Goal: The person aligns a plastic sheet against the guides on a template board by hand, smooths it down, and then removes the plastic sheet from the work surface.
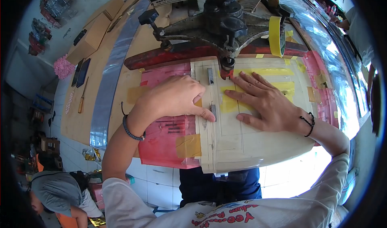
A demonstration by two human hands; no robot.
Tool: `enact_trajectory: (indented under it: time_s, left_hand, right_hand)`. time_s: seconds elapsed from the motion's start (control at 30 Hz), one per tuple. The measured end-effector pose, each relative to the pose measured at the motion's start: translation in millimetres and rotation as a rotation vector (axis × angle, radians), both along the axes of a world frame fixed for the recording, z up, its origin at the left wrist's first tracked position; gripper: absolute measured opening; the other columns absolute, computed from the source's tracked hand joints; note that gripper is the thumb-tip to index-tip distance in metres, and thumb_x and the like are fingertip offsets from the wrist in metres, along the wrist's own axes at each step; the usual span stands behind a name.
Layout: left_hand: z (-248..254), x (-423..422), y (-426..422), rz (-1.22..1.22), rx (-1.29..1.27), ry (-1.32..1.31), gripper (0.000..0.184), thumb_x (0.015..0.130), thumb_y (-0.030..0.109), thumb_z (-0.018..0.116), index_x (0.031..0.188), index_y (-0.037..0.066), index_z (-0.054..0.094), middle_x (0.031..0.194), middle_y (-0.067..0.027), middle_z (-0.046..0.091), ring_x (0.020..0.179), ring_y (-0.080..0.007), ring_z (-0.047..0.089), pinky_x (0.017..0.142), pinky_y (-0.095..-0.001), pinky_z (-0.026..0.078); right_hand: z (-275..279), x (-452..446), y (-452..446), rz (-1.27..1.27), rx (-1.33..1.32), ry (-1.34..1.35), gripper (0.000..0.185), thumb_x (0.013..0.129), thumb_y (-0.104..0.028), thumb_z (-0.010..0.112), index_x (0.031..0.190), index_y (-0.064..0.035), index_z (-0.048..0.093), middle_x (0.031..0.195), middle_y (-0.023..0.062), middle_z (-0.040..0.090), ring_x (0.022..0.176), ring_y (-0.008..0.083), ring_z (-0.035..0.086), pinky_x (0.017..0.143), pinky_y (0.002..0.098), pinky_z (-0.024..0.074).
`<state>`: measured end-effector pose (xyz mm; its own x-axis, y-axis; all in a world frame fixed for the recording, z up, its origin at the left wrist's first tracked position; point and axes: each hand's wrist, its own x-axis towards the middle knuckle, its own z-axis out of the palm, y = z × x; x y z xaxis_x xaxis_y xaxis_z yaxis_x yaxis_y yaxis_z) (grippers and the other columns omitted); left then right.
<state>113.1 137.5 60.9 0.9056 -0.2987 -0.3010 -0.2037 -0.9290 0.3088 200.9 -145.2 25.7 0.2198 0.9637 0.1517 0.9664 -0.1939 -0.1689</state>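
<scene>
A pale board with ruled pencil lines [262,147] lies in front of me, with red film [165,147] on its left side. My left hand [173,97] rests at its left part, fingers curled under and mostly hidden, thumb stretched toward a small metal block [213,112]. What those fingers hold, if anything, is hidden. Another small metal block [210,76] lies just above. My right hand [262,101] lies flat with fingers spread over yellow tape [285,90] on the board. Directly above the fingertips is the red pointed foot of a machine head [227,73].
A dark metal press arm with knobs [231,26] and a red bar [173,55] span the board's back; a yellow tape roll [276,36] hangs there. At left are a screwdriver [82,97], a phone [83,72] and a cardboard box [94,36]. Another person [60,191] is bent over at lower left.
</scene>
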Motion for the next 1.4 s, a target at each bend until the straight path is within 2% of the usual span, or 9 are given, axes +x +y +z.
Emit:
enact_trajectory:
  time_s: [0.03, 0.4, 0.5, 0.7, 0.83, 1.23, 1.33, 1.37, 1.4]
  left_hand:
    - [1, 1, 0, 0.001, 0.021, 0.024, 0.086, 0.074, 0.082, 0.077, 0.075, -0.003, 0.065, 0.079, -0.0207, 0.07, 0.08, -0.0397, 0.072, 0.077, -0.0469, 0.057]
    - [-1, 1, 0, -0.012, 0.03, 0.008, 0.085, 0.074, 0.082, 0.077, 0.074, -0.002, 0.065, 0.076, -0.0204, 0.069, 0.077, -0.0402, 0.071, 0.074, -0.048, 0.057]
    - [-2, 1, 1, -0.007, 0.032, 0.009, 0.086, 0.074, 0.082, 0.076, 0.074, -0.003, 0.065, 0.076, -0.0208, 0.069, 0.077, -0.0404, 0.072, 0.074, -0.0481, 0.057]
    - [-1, 2, -1, -0.023, 0.078, -0.032, 0.086, 0.071, 0.084, 0.076, 0.075, -0.001, 0.068, 0.072, -0.0197, 0.07, 0.075, -0.0413, 0.072, 0.075, -0.0486, 0.058]
    - [-6, -3, -4, -0.034, 0.025, -0.198, 0.078, 0.069, 0.075, 0.085, 0.064, 0.004, 0.054, 0.055, -0.0115, 0.055, 0.058, -0.036, 0.061, 0.062, -0.0443, 0.048]
    - [-11, -12, -23, -0.112, -0.04, -0.223, 0.075, 0.079, 0.075, 0.079, 0.06, 0.005, 0.057, 0.052, -0.0124, 0.055, 0.052, -0.0354, 0.062, 0.059, -0.0445, 0.049]
    - [-9, -13, -24, -0.114, 0.017, -0.221, 0.076, 0.08, 0.075, 0.077, 0.06, 0.005, 0.057, 0.052, -0.0123, 0.056, 0.052, -0.0357, 0.062, 0.059, -0.0443, 0.049]
    - [-9, -13, -24, -0.118, 0.014, -0.226, 0.076, 0.081, 0.075, 0.076, 0.06, 0.005, 0.057, 0.052, -0.0123, 0.056, 0.052, -0.0358, 0.062, 0.059, -0.0443, 0.049]
    - [-9, -13, -24, -0.122, 0.011, -0.233, 0.076, 0.081, 0.076, 0.076, 0.06, 0.005, 0.057, 0.052, -0.0124, 0.056, 0.052, -0.036, 0.062, 0.059, -0.0443, 0.049]
  right_hand:
    - [0, 0, 1, -0.01, 0.001, 0.003, 0.061, 0.104, -0.044, 0.059, 0.156, -0.0133, 0.054, 0.166, 0.0252, 0.041, 0.156, 0.0443, 0.036, 0.131, 0.0554, 0.0262]
    - [-3, -6, -1, -0.111, 0.035, -0.116, 0.058, 0.103, -0.048, 0.06, 0.149, -0.0132, 0.06, 0.156, 0.028, 0.053, 0.149, 0.0425, 0.048, 0.129, 0.0537, 0.0304]
    - [-4, -7, -2, -0.136, 0.021, -0.113, 0.06, 0.098, -0.045, 0.067, 0.148, -0.0122, 0.062, 0.156, 0.03, 0.053, 0.147, 0.0435, 0.051, 0.128, 0.0568, 0.0302]
    - [9, -23, -9, -0.084, 0.108, -0.238, 0.048, 0.097, -0.046, 0.071, 0.129, -0.0106, 0.074, 0.131, 0.0218, 0.07, 0.116, 0.0345, 0.07, 0.109, 0.0468, 0.0504]
    - [5, -29, -7, 0.025, 0.237, -0.003, 0.033, 0.089, -0.036, 0.081, 0.109, -0.0106, 0.079, 0.097, 0.0071, 0.066, 0.089, 0.0251, 0.067, 0.085, 0.0401, 0.0537]
    - [0, 0, -14, 0.244, 0.2, 0.3, 0.025, 0.094, -0.031, 0.076, 0.102, -0.0075, 0.078, 0.107, 0.0083, 0.069, 0.094, 0.0285, 0.065, 0.092, 0.0439, 0.0494]
    - [-7, -4, -4, -0.076, 0.339, 0.071, 0.029, 0.099, -0.034, 0.07, 0.108, -0.0071, 0.076, 0.118, 0.0117, 0.067, 0.108, 0.0301, 0.063, 0.099, 0.0454, 0.0466]
    - [-8, -3, -3, -0.171, 0.301, -0.017, 0.036, 0.101, -0.038, 0.068, 0.12, -0.0081, 0.072, 0.13, 0.0144, 0.064, 0.121, 0.0319, 0.058, 0.109, 0.0498, 0.0406]
    - [-10, -2, -2, -0.204, 0.291, -0.066, 0.038, 0.1, -0.038, 0.068, 0.123, -0.0085, 0.071, 0.132, 0.0148, 0.062, 0.123, 0.0325, 0.057, 0.111, 0.0511, 0.0391]
